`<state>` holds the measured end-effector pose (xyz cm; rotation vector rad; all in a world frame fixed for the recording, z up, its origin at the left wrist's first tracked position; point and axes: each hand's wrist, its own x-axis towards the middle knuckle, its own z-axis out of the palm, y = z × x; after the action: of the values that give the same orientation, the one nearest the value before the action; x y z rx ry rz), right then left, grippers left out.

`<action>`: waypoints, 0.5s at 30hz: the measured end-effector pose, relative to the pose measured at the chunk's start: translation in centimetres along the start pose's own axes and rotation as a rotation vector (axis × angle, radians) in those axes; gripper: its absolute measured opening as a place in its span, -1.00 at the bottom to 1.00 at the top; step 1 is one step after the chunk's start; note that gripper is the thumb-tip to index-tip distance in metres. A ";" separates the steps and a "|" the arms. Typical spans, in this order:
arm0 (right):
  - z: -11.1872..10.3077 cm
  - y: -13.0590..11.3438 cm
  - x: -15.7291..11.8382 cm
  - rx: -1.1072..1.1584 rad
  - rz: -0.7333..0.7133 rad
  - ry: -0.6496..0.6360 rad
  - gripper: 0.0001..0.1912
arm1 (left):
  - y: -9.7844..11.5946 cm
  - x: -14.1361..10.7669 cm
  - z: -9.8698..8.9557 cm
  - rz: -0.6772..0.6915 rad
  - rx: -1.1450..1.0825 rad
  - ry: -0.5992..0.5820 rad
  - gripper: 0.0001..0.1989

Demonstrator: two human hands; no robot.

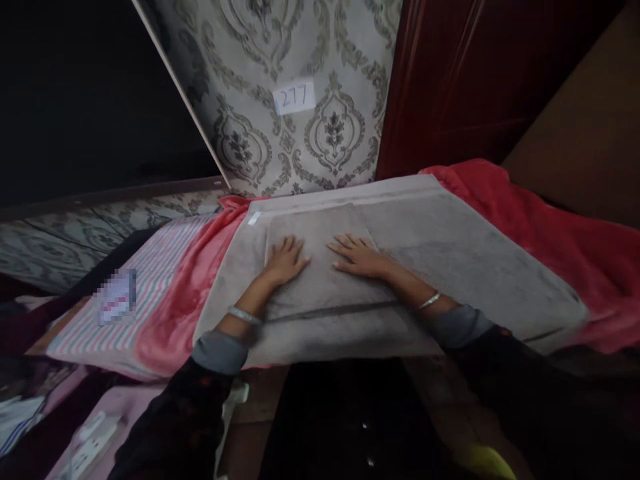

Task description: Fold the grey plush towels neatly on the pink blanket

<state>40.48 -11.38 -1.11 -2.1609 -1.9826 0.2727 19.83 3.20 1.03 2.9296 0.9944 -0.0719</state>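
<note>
A large grey plush cloth point(450, 233), perhaps a towel, lies spread over the surface in front of me. Near its middle is a folded layer of similar grey fabric point(317, 223), its edges faintly visible. My left hand point(287, 260) presses flat on the left part of this layer, fingers spread. On its right side rests my right hand point(361, 257), also flat with fingers apart. Neither hand grips anything. A small white tag point(255, 219) shows at the cloth's far left corner. Dark creases run across the fabric below my hands.
Red plush blanket point(545, 213) shows on both sides of the grey cloth. A striped cloth point(150, 267) lies at left, bearing a blurred packet point(118, 298). Behind are a patterned wall and a dark screen point(100, 100). A white power strip point(95, 443) sits lower left.
</note>
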 end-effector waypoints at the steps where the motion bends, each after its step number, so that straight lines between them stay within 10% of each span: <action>1: 0.4 -0.3 -1.5 0.002 -0.024 0.008 -0.27 | 1.1 -1.1 0.6 0.089 -0.027 -0.004 -0.32; 5: 2.0 -0.7 -6.8 -0.021 -0.034 0.078 -0.31 | 3.2 -4.4 2.2 0.147 -0.044 0.045 -0.33; 15: 4.0 0.4 -12.3 0.037 0.073 0.216 -0.39 | -0.6 -9.3 2.6 -0.019 0.009 0.080 -0.40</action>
<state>38.77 -23.62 -5.07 -2.1421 -1.7708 0.0818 12.06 -2.15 -1.02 2.9528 1.0345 0.0412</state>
